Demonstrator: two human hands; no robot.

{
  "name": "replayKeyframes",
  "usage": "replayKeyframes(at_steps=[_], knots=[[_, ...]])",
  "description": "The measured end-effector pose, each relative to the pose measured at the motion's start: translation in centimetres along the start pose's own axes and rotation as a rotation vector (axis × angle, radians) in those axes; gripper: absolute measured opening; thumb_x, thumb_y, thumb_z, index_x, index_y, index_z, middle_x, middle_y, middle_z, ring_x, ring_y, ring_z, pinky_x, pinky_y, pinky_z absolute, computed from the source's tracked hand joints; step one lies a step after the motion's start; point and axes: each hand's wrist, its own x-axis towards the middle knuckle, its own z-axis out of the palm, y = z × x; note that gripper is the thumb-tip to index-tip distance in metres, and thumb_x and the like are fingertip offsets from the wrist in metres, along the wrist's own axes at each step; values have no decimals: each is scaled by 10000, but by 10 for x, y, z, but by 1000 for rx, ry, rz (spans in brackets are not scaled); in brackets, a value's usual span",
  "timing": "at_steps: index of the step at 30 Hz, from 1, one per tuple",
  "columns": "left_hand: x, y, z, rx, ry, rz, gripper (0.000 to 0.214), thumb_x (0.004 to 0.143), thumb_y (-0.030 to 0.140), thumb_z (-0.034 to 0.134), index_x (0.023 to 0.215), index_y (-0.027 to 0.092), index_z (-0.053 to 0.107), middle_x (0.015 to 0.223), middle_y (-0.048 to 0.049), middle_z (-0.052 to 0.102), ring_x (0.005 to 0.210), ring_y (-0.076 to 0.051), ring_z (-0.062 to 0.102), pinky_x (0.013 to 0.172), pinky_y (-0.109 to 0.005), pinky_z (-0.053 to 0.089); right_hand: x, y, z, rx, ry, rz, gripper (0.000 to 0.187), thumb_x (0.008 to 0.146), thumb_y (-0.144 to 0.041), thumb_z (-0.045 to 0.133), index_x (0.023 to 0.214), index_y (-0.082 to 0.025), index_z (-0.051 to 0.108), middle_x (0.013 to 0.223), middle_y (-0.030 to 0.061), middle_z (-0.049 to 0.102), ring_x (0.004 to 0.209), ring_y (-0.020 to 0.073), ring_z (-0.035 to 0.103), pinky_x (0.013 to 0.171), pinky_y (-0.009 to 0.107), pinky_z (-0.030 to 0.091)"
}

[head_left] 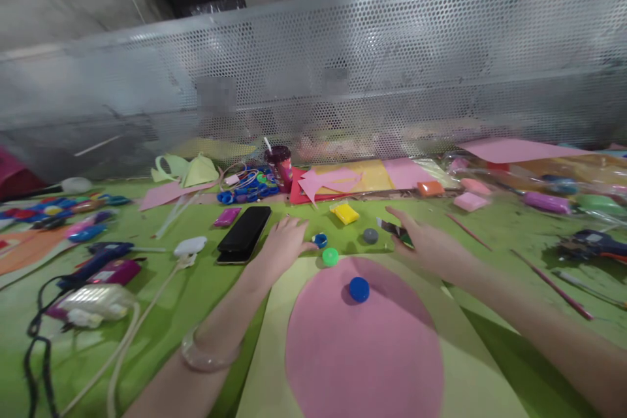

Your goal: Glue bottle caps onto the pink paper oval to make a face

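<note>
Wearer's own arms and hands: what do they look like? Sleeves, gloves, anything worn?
Left hand and right hand: no gloves. No sleeves in view. A pale, translucent-looking bangle circles the left forearm; the right forearm has none.

On the worktop [196, 297], a phone [247, 227] lies just left of the left hand [284, 240], a glue gun [95, 263] farther left. A packet [345, 213] lies between the hands, with a stick [469, 232] right of the right hand [424, 241] and a cup [280, 170] behind the left. Nearer than both, a paper disc [365, 353] lies on a sheet [271, 356].
</note>
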Motion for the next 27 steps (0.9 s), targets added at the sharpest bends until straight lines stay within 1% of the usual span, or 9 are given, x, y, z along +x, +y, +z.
replayKeyframes(at_steps=[2, 4, 8, 12, 16, 19, 22, 25, 27], knots=[[-1, 4, -10, -23, 88, 0, 396, 860, 344, 557, 1183, 115, 556, 1213, -183, 588, 1193, -316, 493, 954, -420, 401, -2, -3, -1, -33, 24, -53, 553, 898, -331, 381, 1407, -126, 308, 621, 29, 655, 428, 164, 531, 418, 243, 218], [-5, 15, -19, -101, 254, 71, 250, 872, 289, 545, 1058, 131, 594, 1092, -136, 642, 1062, -258, 577, 898, -374, 440, -4, -5, -1, -61, 76, -99, 529, 898, -341, 392, 1385, -139, 349, 675, 40, 675, 417, 151, 518, 415, 247, 199], [-19, 44, -25, -225, 556, 401, 149, 893, 248, 484, 824, 167, 587, 854, -59, 670, 847, -193, 612, 788, -343, 472, -4, -6, 0, -64, 159, -94, 427, 894, -337, 409, 1290, -186, 455, 793, 48, 703, 457, 155, 553, 425, 246, 209], [-31, 61, -23, -265, 649, 619, 136, 868, 202, 496, 761, 169, 573, 786, -47, 666, 814, -174, 599, 757, -310, 471, -3, -5, -1, -17, 183, -58, 339, 890, -312, 412, 1193, -203, 518, 799, 49, 700, 551, 188, 605, 466, 257, 289], [-36, 61, -23, -271, 674, 699, 173, 864, 163, 484, 710, 166, 562, 733, -41, 656, 776, -164, 584, 734, -298, 466, 0, -1, -3, -57, 76, -22, 222, 887, -266, 402, 992, -200, 586, 817, 68, 693, 592, 208, 616, 476, 276, 281], [-32, 56, -22, -272, 669, 641, 274, 900, 212, 432, 655, 172, 548, 671, -37, 637, 714, -164, 567, 696, -307, 455, 6, 7, -2, -28, -16, 4, 221, 890, -235, 395, 910, -180, 608, 812, 84, 689, 630, 221, 624, 486, 280, 306], [-22, 46, -19, -200, 595, 401, 335, 916, 242, 394, 634, 171, 560, 638, -46, 620, 668, -177, 563, 663, -321, 450, 11, 17, 2, 36, -99, -64, 176, 849, -187, 463, 862, -194, 638, 841, 63, 690, 707, 207, 632, 547, 269, 369], [-9, 32, -13, -126, 365, 157, 209, 891, 213, 441, 874, 143, 637, 886, -97, 671, 878, -234, 607, 779, -361, 464, 14, 20, 6, 48, -134, -180, 190, 828, -168, 493, 916, -211, 656, 873, 49, 690, 716, 194, 630, 558, 261, 379], [-4, 23, -9, -114, 197, 92, 259, 881, 194, 443, 1063, 119, 612, 1049, -137, 651, 1028, -269, 584, 863, -391, 451, 14, 18, 8, 35, -134, -242, 221, 829, -158, 483, 959, -213, 655, 908, 58, 690, 722, 200, 632, 537, 260, 367]])
